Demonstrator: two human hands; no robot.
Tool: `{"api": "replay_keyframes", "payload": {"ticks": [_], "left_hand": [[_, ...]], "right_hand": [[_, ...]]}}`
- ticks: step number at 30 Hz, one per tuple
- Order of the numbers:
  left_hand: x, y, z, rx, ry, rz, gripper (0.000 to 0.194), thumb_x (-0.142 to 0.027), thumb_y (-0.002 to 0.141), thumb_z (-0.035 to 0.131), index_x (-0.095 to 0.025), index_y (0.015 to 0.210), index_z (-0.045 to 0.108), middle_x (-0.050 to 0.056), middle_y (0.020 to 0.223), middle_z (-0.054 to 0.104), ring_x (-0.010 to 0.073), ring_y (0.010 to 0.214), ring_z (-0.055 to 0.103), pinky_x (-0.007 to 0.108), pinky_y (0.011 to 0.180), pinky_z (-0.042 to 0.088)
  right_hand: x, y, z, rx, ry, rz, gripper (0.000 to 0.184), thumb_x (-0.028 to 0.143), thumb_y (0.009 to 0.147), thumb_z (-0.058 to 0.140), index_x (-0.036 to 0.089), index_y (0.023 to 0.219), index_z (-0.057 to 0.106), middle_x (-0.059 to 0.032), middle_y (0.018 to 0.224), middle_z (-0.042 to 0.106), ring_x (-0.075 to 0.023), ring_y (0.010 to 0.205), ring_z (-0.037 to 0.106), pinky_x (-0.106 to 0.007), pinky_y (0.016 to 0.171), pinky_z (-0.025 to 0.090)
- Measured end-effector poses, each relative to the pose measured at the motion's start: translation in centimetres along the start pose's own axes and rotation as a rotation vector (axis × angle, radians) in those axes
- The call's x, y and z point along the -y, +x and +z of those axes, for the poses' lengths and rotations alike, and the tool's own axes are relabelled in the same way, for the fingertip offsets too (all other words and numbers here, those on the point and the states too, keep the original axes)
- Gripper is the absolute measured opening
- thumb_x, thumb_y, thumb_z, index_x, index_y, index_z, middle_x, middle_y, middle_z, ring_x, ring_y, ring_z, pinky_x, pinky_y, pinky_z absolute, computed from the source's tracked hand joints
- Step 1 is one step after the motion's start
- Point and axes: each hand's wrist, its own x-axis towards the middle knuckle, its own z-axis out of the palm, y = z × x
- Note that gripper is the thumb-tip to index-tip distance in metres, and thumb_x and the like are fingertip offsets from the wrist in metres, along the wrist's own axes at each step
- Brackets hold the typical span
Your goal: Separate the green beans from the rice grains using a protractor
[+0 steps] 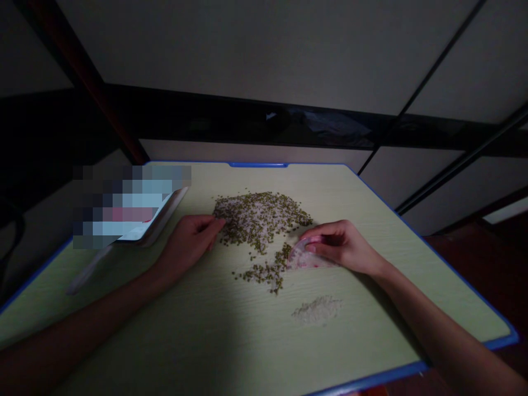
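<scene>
On the table lies a large mixed pile (264, 214) of small green beans, likely mung beans, and pale rice-like grains. My left hand (192, 239) is closed at the pile's left edge, thumb against fingers; whatever it pinches is hidden. To the right of the pile, my right hand (344, 245) grips a clear plastic piece with pinkish marks (307, 259) between thumb and fingers. Its left edge touches a smaller cluster of green beans (266, 272) in front of the main pile. Nearer me is a separate small heap of pale grains (317, 309).
A lit tablet-like screen (140, 209), partly pixelated, rests tilted at the table's left side. The pale green table (185, 341) has a blue rim. Light cabinet panels (256, 49) stand behind it, with a dark open shelf (231, 118) between them.
</scene>
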Motion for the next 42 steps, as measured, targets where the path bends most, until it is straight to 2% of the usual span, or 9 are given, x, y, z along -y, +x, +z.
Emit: {"api": "replay_keyframes", "payload": {"ticks": [9,15,21,28,42], "left_hand": [[-0.05,-0.04,-0.05,-0.008,-0.004,-0.003,0.039,-0.038,0.071,0.047,-0.021,0.037,0.039,-0.007,0.033,0.035,0.0091,0.036,0.035,0.024,0.042,0.028],[-0.19,-0.10,-0.13,0.002,-0.026,-0.001,0.039,-0.038,0.070,0.047,-0.021,0.037,0.038,-0.007,0.033,0.035,0.0091,0.036,0.034,0.024,0.042,0.027],[-0.25,-0.17,-0.11,-0.013,-0.012,-0.005,0.038,-0.037,0.070,0.048,-0.021,0.037,0.038,-0.007,0.034,0.035,0.0092,0.037,0.035,0.024,0.043,0.028],[-0.20,-0.12,-0.13,0.001,-0.005,-0.005,0.038,-0.039,0.070,0.046,-0.021,0.037,0.039,-0.007,0.033,0.035,0.0090,0.036,0.035,0.024,0.043,0.028],[-0.15,-0.13,-0.15,-0.010,-0.001,-0.009,0.039,-0.040,0.070,0.047,-0.021,0.037,0.038,-0.007,0.033,0.035,0.0094,0.036,0.034,0.024,0.041,0.027]], "right_hand": [[-0.14,0.14,-0.08,-0.095,-0.152,-0.024,0.017,0.023,0.067,0.068,0.014,0.080,0.073,-0.0033,0.068,0.067,-0.0088,0.052,0.048,-0.022,0.047,0.037],[-0.45,0.25,0.41,-0.113,-0.199,-0.062,0.018,0.026,0.068,0.067,0.016,0.083,0.073,-0.0025,0.067,0.067,-0.0085,0.051,0.046,-0.023,0.045,0.035],[-0.20,0.26,0.33,-0.066,-0.136,-0.062,0.016,0.021,0.069,0.066,0.016,0.082,0.073,-0.0043,0.075,0.070,-0.0098,0.057,0.053,-0.023,0.050,0.040],[-0.10,0.10,0.12,0.010,-0.023,-0.072,0.016,0.015,0.070,0.065,0.018,0.083,0.074,-0.0031,0.074,0.070,-0.0094,0.058,0.057,-0.021,0.051,0.043],[0.13,0.06,0.70,0.048,-0.086,-0.127,0.015,0.017,0.070,0.066,0.017,0.083,0.074,-0.0037,0.073,0.069,-0.0108,0.059,0.058,-0.022,0.050,0.045]]}}
